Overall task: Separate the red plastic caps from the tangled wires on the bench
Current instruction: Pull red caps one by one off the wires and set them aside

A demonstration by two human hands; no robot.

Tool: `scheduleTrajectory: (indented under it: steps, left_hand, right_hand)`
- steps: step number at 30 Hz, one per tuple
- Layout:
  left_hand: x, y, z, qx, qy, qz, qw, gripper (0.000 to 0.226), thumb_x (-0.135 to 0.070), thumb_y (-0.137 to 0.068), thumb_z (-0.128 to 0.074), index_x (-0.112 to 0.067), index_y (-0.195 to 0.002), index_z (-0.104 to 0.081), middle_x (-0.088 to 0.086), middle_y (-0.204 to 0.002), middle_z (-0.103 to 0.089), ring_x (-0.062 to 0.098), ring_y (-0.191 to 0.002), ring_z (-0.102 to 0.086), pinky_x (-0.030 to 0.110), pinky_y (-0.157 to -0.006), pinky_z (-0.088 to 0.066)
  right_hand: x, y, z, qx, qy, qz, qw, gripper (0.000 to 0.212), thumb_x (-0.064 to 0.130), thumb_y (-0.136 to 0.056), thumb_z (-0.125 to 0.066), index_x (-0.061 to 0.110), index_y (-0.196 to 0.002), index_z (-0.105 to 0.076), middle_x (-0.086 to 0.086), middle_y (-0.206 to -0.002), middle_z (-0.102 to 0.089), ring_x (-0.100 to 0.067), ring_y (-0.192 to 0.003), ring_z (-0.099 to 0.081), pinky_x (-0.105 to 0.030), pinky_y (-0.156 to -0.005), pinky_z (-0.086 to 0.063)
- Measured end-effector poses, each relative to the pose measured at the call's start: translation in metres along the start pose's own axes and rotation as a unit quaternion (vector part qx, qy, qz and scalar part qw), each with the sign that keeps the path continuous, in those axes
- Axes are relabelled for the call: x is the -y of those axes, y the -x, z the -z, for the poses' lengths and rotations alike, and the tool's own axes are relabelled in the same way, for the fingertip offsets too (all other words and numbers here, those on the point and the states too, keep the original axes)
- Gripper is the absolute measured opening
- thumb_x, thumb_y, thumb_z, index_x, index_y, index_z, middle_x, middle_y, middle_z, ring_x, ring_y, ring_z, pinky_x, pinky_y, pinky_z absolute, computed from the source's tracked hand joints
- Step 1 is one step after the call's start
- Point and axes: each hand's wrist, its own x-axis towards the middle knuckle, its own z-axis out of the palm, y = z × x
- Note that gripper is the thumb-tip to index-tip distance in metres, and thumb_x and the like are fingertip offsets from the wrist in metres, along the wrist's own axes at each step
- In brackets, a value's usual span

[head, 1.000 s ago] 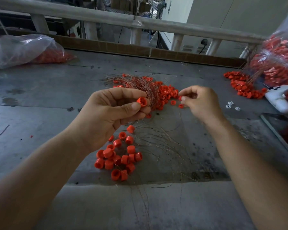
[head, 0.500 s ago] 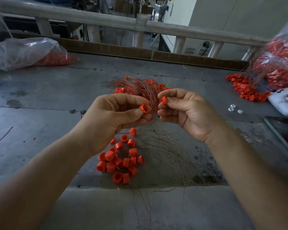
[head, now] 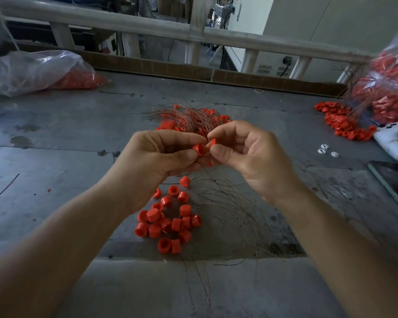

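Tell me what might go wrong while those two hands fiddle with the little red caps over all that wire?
1. The left hand and right hand each pinch a small cap; a slip could drop the left cap or right cap into the loose wires below.
2. Those wires touch the sorted cap pile; dragging one might scatter it.
3. Thin wire ends may prick fingers.

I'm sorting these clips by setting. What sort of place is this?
Most likely a small factory or workshop sorting station: a worn grey metal bench, a clear plastic bag stuffed with red parts, a loose pile of red caps, and tangled wires.
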Motion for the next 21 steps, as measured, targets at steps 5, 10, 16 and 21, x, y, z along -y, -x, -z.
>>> scheduleTrajectory:
  steps: [5,10,16,21]
  left_hand:
    - [0.000,0.000,0.001,-0.007,-0.013,-0.007,1.000,0.024,-0.008,-0.059,-0.061,-0.021,-0.073,-0.076,0.002,-0.073,-0.073,0.012,-0.069,-0.070,0.015,-0.062,-0.053]
    - [0.002,0.000,0.000,-0.020,-0.038,-0.005,0.999,0.021,-0.010,-0.056,-0.063,-0.021,-0.069,-0.075,0.003,-0.071,-0.072,0.012,-0.065,-0.069,0.015,-0.061,-0.053]
    - [0.001,0.001,-0.002,-0.036,-0.054,-0.012,0.998,0.023,-0.010,-0.055,-0.063,-0.016,-0.076,-0.069,0.002,-0.069,-0.072,0.011,-0.063,-0.069,0.014,-0.059,-0.052]
    - [0.002,0.002,-0.004,-0.044,-0.073,-0.008,0.996,0.023,-0.010,-0.056,-0.062,-0.015,-0.078,-0.068,0.002,-0.069,-0.072,0.013,-0.064,-0.070,0.014,-0.058,-0.052]
  right_hand:
    - [0.000,0.004,-0.007,-0.030,0.078,0.077,0.994,0.026,0.006,-0.074,-0.070,0.027,-0.088,-0.061,0.010,-0.080,-0.064,-0.001,-0.074,-0.063,-0.014,-0.068,-0.050]
    - [-0.004,0.004,-0.009,-0.040,0.106,0.087,0.990,0.024,0.003,-0.072,-0.072,0.019,-0.088,-0.065,0.003,-0.083,-0.067,-0.009,-0.077,-0.066,-0.021,-0.072,-0.053]
    - [-0.005,0.005,-0.011,-0.063,0.129,0.098,0.985,0.028,0.005,-0.069,-0.074,0.019,-0.092,-0.065,0.004,-0.084,-0.067,-0.008,-0.079,-0.067,-0.023,-0.072,-0.055]
    - [-0.006,0.006,-0.013,-0.072,0.131,0.106,0.983,0.030,0.005,-0.068,-0.075,0.019,-0.093,-0.065,0.012,-0.081,-0.064,-0.007,-0.077,-0.066,-0.020,-0.071,-0.055]
